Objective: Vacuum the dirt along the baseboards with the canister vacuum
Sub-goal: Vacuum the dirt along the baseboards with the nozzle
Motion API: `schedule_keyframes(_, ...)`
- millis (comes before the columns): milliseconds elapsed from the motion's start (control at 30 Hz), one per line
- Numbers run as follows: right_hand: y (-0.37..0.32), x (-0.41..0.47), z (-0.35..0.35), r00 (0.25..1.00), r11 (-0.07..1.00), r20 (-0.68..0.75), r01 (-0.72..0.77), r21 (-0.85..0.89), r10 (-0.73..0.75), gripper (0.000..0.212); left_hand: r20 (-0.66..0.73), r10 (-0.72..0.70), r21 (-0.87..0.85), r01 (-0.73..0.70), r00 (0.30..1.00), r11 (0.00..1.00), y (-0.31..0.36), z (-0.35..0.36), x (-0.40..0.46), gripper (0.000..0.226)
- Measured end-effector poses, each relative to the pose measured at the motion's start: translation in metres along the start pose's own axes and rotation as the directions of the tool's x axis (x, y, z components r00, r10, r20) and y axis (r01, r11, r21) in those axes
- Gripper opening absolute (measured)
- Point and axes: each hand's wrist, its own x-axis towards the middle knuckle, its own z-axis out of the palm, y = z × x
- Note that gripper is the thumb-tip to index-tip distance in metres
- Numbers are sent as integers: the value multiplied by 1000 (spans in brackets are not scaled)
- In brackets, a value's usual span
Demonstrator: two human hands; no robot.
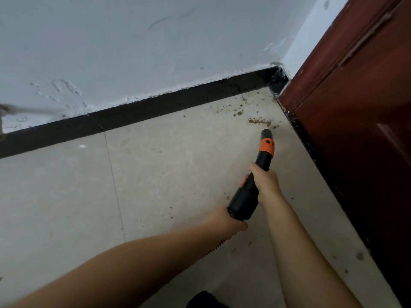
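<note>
Both hands grip the vacuum wand point(255, 181): right hand point(265, 182) wrapped mid-tube, left hand point(226, 221) holding the rear cuff. Nozzle tip point(266, 133) sits just near of the dirt point(259, 121) in the far-right corner by the black baseboard point(178, 101). Keep the tip low, sweep slowly into the corner, then left along the baseboard to avoid scattering crumbs.

A: what's visible of the person?
B: two arms coming in from the near edge. left hand point(229, 223) on the near-left arm, right hand point(265, 185) on the near-right one

A: sleeves?
B: none in frame. both forearms bare from wrist back to the frame edge

A: gloves, watch, rings, bands?
B: hands bare, wrists plain as far as I can tell

A: any clothing at all?
B: only a small dark patch at the near edge between the two arms. could be clothing, too little of it shows to tell
</note>
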Motion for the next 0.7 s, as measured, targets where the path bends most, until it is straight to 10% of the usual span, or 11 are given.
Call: schedule_keyframes(700, -36, 27, 54, 954, 981, 298, 71, -178, -15, 9, -183, -22, -297, -33, 983, 954, 11, -22, 19, 14)
